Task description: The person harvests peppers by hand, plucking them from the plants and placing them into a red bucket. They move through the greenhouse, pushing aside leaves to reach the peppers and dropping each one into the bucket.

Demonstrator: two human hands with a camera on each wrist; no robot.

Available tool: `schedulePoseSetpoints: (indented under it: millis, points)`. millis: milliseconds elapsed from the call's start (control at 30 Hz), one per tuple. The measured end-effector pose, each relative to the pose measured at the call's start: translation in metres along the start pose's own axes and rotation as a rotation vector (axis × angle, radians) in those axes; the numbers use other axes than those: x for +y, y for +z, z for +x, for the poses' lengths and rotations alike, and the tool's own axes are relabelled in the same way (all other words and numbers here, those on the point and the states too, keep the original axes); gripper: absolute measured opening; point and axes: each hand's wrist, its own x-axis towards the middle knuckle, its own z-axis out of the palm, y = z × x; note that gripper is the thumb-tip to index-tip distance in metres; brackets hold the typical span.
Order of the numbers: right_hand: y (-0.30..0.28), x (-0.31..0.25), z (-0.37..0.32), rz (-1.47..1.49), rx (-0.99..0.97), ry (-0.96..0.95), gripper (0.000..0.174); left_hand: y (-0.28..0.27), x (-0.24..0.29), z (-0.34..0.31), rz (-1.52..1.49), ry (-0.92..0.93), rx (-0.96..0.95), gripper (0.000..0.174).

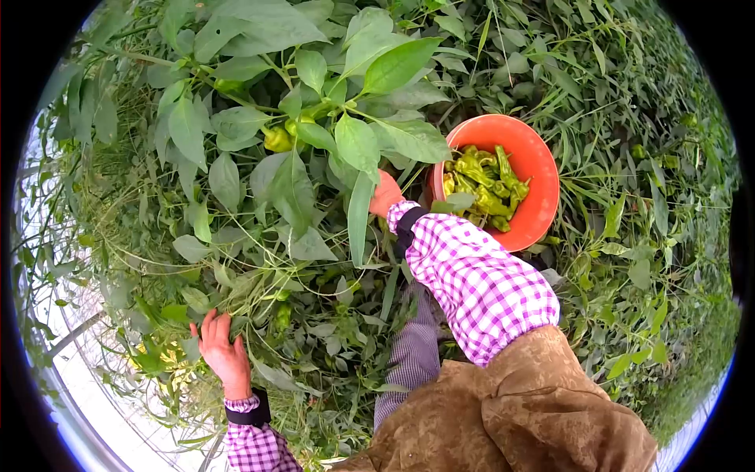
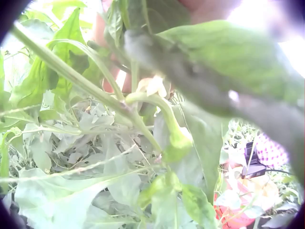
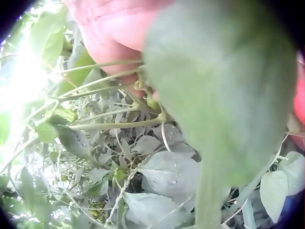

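My left hand [image 1: 224, 350] is at the lower left among the foliage, its fingers loosely bent and apart. In the left wrist view, parts of its fingers [image 2: 113, 78] show behind leaves and a stem, near a pale green pepper [image 2: 178, 143]. Leaves partly cover my right hand [image 1: 384, 194], left of the bucket. The right wrist view shows that hand [image 3: 116, 36] curling down beside thin stems [image 3: 112, 124] and a small green pepper [image 3: 152, 102]; a large blurred leaf [image 3: 219, 90] hides part of the fingers, so its grip is unclear.
A red bucket [image 1: 539, 165] holding several green peppers [image 1: 484, 185] stands among the plants. A yellow-green pepper [image 1: 278, 139] hangs under leaves above both hands. Dense foliage surrounds the hands; a leg in striped cloth [image 1: 414, 350] is below, with pale ground sheeting [image 1: 79, 330] at the left.
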Motion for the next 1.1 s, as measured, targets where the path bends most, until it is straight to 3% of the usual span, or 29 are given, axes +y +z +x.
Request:
schedulePoseSetpoints:
  millis: [33, 133, 167, 200, 267, 300, 367, 400, 467, 500, 533, 600, 633, 733, 800, 867, 900, 933, 967, 1000, 1067, 1100]
  points:
    - [-0.018, -0.026, -0.031, -0.422, 0.062, -0.205, 0.044, -0.001, -0.001, 0.003, -0.003, 0.01, -0.019, 0.047]
    - [-0.011, -0.004, -0.021, -0.464, 0.051, -0.194, 0.035, -0.002, 0.004, 0.003, -0.039, 0.012, -0.018, 0.044]
    - [-0.011, -0.006, -0.017, -0.638, 0.017, -0.317, 0.029, 0.0, 0.002, 0.001, -0.027, 0.013, -0.009, 0.045]
    - [-0.011, -0.007, -0.013, -0.622, -0.132, -0.125, 0.034, 0.001, 0.001, -0.001, -0.014, 0.015, -0.001, 0.047]
    - [0.001, 0.005, -0.009, -0.453, 0.097, -0.182, 0.041, 0.003, 0.001, -0.006, -0.023, 0.012, 0.011, 0.046]
    - [0.007, 0.017, -0.003, -0.456, 0.104, -0.182, 0.041, 0.004, 0.0, -0.008, -0.018, 0.007, 0.011, 0.046]
    - [0.015, 0.032, 0.006, -0.009, 0.261, -0.112, 0.037, 0.002, 0.003, -0.007, -0.024, 0.011, 0.009, 0.046]
    - [0.009, 0.018, 0.002, -0.012, 0.264, -0.114, 0.037, 0.002, 0.003, -0.007, -0.027, 0.012, 0.01, 0.046]
    - [-0.014, -0.021, -0.016, -0.674, -0.05, -0.234, 0.046, 0.002, 0.0, -0.007, -0.016, 0.018, -0.012, 0.046]
    - [-0.03, -0.067, -0.035, -0.57, -0.104, -0.217, 0.047, 0.001, 0.0, -0.007, -0.015, 0.019, -0.008, 0.046]
    - [-0.015, -0.055, -0.024, -0.572, -0.102, -0.217, 0.047, 0.002, -0.001, -0.008, -0.02, 0.005, 0.009, 0.046]
    - [0.025, -0.008, 0.005, -1.647, 0.289, -1.09, 0.039, 0.003, 0.002, -0.01, -0.031, -0.007, 0.019, 0.046]
    - [0.018, -0.021, -0.005, -1.651, 0.291, -1.077, 0.039, 0.001, 0.003, -0.007, -0.022, -0.007, 0.029, 0.046]
    - [-0.031, -0.141, -0.052, -0.436, 0.011, -0.525, 0.021, 0.003, -0.007, 0.0, -0.019, -0.016, 0.066, 0.048]
    - [-0.065, -0.196, -0.094, -0.588, 0.027, -0.433, 0.017, 0.005, -0.017, -0.002, 0.002, -0.028, 0.033, 0.05]
    - [-0.096, -0.208, -0.109, -0.446, 0.056, -0.443, 0.016, 0.005, -0.02, -0.002, 0.045, -0.047, -0.008, 0.051]
    - [-0.108, -0.212, -0.12, -0.275, 0.193, -0.541, 0.017, 0.003, -0.019, -0.002, 0.051, -0.055, -0.025, 0.05]
    - [-0.125, -0.215, -0.132, -0.211, 0.196, -0.457, 0.016, 0.002, -0.017, 0.0, 0.052, -0.06, -0.04, 0.05]
    - [-0.145, -0.219, -0.138, -0.114, 0.153, -0.517, 0.015, 0.002, -0.017, 0.001, 0.047, -0.069, -0.043, 0.052]
    - [-0.154, -0.222, -0.151, 0.211, 0.159, -0.381, 0.015, -0.004, -0.013, 0.002, 0.032, -0.059, -0.029, 0.052]
    - [-0.186, -0.241, -0.187, 0.464, 0.17, -0.126, 0.015, -0.018, 0.0, 0.007, 0.002, -0.091, -0.076, 0.053]
    - [-0.199, -0.246, -0.203, 0.482, 0.236, -0.113, 0.015, -0.024, 0.0, 0.009, 0.01, -0.073, -0.095, 0.053]
